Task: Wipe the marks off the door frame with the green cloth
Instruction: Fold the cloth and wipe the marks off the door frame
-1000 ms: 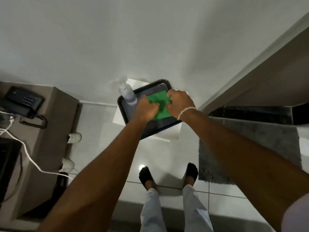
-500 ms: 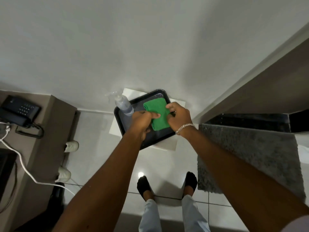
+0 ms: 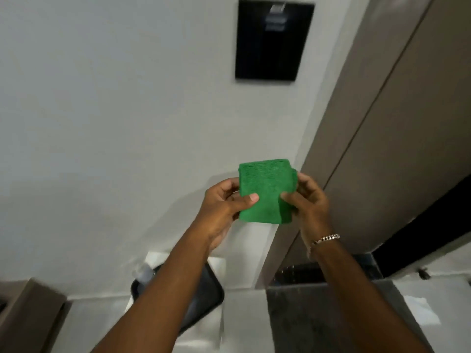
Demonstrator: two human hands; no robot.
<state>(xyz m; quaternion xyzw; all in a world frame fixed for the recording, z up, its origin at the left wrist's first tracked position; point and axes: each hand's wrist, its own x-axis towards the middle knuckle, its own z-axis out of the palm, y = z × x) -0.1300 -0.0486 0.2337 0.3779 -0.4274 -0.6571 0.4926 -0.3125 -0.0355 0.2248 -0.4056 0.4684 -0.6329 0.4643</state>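
We look down our own two bare forearms, which rise from the bottom edge and converge at the centre. Our left hand (image 3: pixel 224 200) and right hand (image 3: pixel 307 200) are brought close together, each pinching one side of the folded green cloth (image 3: pixel 266 191), thumbs pressed on its near face and fingers curled behind. The cloth is held up in the air, flat toward us, well clear of every surface. A silver bracelet (image 3: pixel 326 238) circles the right wrist.

Below the left forearm, a black tray (image 3: pixel 209 294) sits on a low white stand (image 3: pixel 216 324), partly hidden by the arm; the blurred top of a clear spray bottle (image 3: pixel 145 272) pokes up at the tray's left edge. A brown cabinet corner (image 3: pixel 30 309) shows at lower left. To the right, a dark grey mat (image 3: pixel 305 317) lies on the pale floor under the right forearm.

Behind the cloth stands a plain white wall (image 3: pixel 114 123), and just to its right runs the brown door frame (image 3: pixel 339 118), slanting from upper right down to the floor near the mat. The cloth is near the frame but not touching it. We cannot make out any marks on the frame. Higher on the wall hangs a black rectangular panel (image 3: pixel 272 42), blurred.
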